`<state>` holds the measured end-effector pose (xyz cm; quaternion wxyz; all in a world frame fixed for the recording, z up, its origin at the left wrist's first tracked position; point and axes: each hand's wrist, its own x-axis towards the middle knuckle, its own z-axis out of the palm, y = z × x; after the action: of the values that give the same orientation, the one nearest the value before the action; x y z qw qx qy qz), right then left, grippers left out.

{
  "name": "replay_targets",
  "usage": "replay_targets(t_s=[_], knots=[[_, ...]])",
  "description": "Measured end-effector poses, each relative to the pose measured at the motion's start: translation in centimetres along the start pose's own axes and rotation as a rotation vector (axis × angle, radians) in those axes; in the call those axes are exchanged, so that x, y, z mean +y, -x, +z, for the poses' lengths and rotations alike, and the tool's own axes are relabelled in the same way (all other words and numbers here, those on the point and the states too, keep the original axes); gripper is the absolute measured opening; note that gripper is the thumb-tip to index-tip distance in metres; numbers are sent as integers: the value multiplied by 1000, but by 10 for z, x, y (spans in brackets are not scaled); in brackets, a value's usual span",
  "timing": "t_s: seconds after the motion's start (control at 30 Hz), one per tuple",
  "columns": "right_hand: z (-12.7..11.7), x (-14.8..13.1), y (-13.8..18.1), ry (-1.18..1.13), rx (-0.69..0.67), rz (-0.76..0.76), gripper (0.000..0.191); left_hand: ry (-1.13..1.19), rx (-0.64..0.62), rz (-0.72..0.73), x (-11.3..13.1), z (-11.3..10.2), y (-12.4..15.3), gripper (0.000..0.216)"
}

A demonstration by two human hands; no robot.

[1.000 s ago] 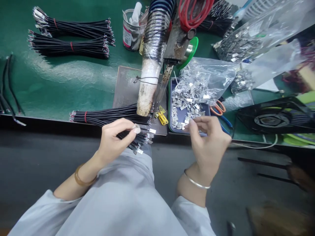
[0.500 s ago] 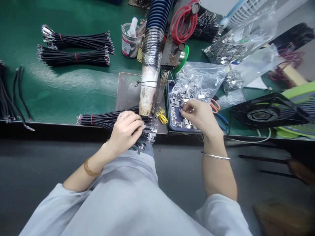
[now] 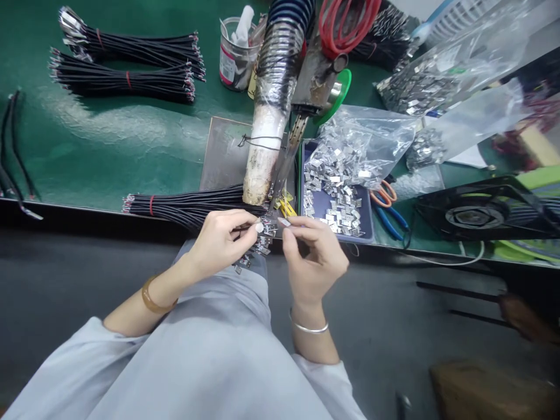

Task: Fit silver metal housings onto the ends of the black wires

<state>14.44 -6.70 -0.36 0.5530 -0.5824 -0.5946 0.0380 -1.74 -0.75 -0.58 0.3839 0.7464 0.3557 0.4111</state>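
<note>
Now a tab (image 3: 284, 222) is sitting pinched in the right hand (image 3: 317, 256), just right of the left hand (image 3: 221, 240), which is pinching at the right ends of the cables (image 3: 186, 205), themselves running lengthwise left to right.

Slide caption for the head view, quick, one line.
Right hand holds a small metal tab close to the left hand, beside a bundle of black cables.
</note>
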Motion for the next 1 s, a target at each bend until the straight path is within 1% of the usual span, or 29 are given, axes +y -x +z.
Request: replay_targets(t_s=[0.1, 0.17, 0.23, 0.33, 0.5, 0.6, 0.67, 0.77, 0.83, 1.0], knots=[[11, 0, 8, -189, -96, 216, 10, 116, -37, -127, 3, -4, -2, 18], [14, 2, 8, -280, -146, 298, 10, 169, -38, -173, 4, -5, -4, 15], [16, 2, 6, -338, -160, 341, 9, 186, -32, -179, 4, -6, -5, 14], [17, 2, 5, -383, -144, 381, 9, 184, -29, -155, 4, -6, -6, 14], [16, 7, 5, -450, -177, 409, 9, 197, -53, -116, 3, -7, -6, 14], [17, 8, 6, -449, -213, 383, 8, 200, -74, -116, 4, -8, -5, 13], [18, 7, 8, -389, -206, 327, 9, 206, -85, -149, 4, -7, -5, 16], [22, 3, 12, -197, -114, 149, 11, 224, -108, -226, 4, -7, -3, 21], [24, 1, 15, -97, -53, 49, 12, 251, -113, -265, 4, -7, -3, 21], [20, 5, 19, -41, 98, -22, 15, 356, -82, -333, 7, -5, -5, 16]])
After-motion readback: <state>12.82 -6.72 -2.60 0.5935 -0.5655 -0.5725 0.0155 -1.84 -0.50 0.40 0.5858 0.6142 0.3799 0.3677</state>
